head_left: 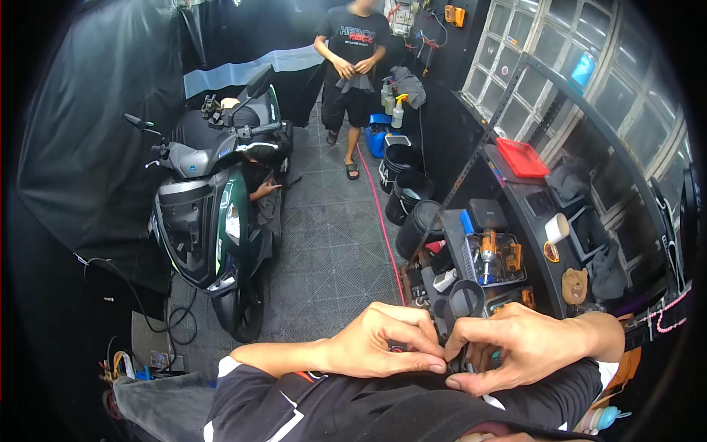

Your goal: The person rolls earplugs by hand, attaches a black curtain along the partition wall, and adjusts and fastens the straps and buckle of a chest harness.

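Close to my chest, my left hand (394, 342) is closed, thumb and fingers pinched together. My right hand (519, 346) faces it with curled fingers and thumb drawn in, the two hands nearly touching. A small dark piece (458, 361) shows between the fingertips; its kind is too hidden to tell. Just beyond the hands is a black round object (466, 298) with a rim. Whether it is attached to what I hold, I cannot tell.
A green and black scooter (199, 221) stands left, a person crouching behind it. Another person (353, 44) stands ahead, holding a grey cloth. Black buckets (409, 193) and a pink hose (383, 214) lie right of the walkway. A shelf holds an orange drill (487, 247) and a red tray (523, 158).
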`<state>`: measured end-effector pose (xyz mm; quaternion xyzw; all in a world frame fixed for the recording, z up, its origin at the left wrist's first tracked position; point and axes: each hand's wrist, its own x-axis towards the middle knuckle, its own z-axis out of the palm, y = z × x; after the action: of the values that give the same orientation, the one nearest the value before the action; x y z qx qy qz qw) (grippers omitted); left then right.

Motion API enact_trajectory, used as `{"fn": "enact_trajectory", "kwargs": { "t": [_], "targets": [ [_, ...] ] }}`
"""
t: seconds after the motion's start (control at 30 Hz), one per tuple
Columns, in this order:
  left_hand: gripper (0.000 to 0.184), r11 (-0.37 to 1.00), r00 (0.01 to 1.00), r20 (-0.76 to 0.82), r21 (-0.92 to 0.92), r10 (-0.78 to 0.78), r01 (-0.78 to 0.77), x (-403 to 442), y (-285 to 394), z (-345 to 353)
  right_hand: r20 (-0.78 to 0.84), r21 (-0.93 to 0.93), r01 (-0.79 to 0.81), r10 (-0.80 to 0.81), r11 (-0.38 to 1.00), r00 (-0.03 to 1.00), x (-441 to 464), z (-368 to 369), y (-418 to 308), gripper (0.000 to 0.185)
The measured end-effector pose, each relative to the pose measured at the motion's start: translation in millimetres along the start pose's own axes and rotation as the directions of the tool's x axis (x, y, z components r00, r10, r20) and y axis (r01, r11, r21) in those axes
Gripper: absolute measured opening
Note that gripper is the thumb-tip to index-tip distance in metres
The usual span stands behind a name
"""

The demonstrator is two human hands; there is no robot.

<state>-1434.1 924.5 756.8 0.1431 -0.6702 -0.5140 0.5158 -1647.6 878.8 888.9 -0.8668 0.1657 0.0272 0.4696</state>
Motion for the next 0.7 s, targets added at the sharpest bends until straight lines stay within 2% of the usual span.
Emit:
{"fn": "enact_trajectory", "kwargs": {
  "t": [0.1,0.2,0.33,0.4,0.43,0.5,0.57,0.6,0.63,0.7],
  "targets": [
    [0.011,0.996,1.0,-0.029,0.086,-0.006,0.008,3.2,7.5,1.7,-0.014,0.015,-0.024,0.024,1.0,1.0,-2.5,0.3,0.3,0.032],
    [0.01,0.997,0.997,0.013,-0.007,-0.079,0.079,5.5,-0.1,4.5,-0.013,0.026,-0.048,0.048,0.999,0.999,-6.6,0.3,3.6,0.033],
    [0.01,0.997,0.995,0.071,0.008,-0.075,0.074,12.4,-1.3,1.2,-0.019,0.046,-0.05,0.051,0.998,0.999,-10.3,1.2,8.7,0.033],
    [0.013,0.916,0.932,0.139,-0.185,-0.334,0.356,15.2,-1.5,1.2,-0.021,0.035,-0.047,0.048,0.998,0.999,-12.3,-0.2,8.5,0.033],
    [0.013,0.917,0.931,0.145,-0.179,-0.335,0.357,17.3,-3.1,1.8,-0.018,0.024,-0.043,0.043,0.999,0.999,-12.8,-1.4,7.8,0.034],
    [0.014,0.844,0.922,0.104,-0.376,-0.373,0.384,21.3,-10.9,8.3,-0.033,0.007,-0.048,0.049,0.999,0.998,-17.1,-2.8,8.5,0.034],
    [0.015,0.885,0.941,0.102,-0.321,-0.323,0.339,26.4,-20.8,6.5,-0.108,0.023,-0.049,0.052,0.999,0.993,-21.6,-3.1,11.2,0.033],
    [0.014,0.982,0.993,0.069,-0.157,-0.098,0.108,31.7,-26.3,6.6,-0.114,0.021,-0.047,0.049,0.999,0.992,-24.0,-3.8,12.1,0.033],
    [0.013,0.991,0.988,0.077,0.012,0.135,-0.136,35.4,-30.0,6.4,-0.124,0.0,-0.043,0.042,0.999,0.991,-26.1,-3.5,12.1,0.032],
    [0.012,0.983,0.979,0.105,0.042,0.176,-0.181,41.9,-35.2,7.0,-0.146,-0.014,-0.034,0.031,0.999,0.989,-31.5,-4.7,13.9,0.032]
  ]
}}
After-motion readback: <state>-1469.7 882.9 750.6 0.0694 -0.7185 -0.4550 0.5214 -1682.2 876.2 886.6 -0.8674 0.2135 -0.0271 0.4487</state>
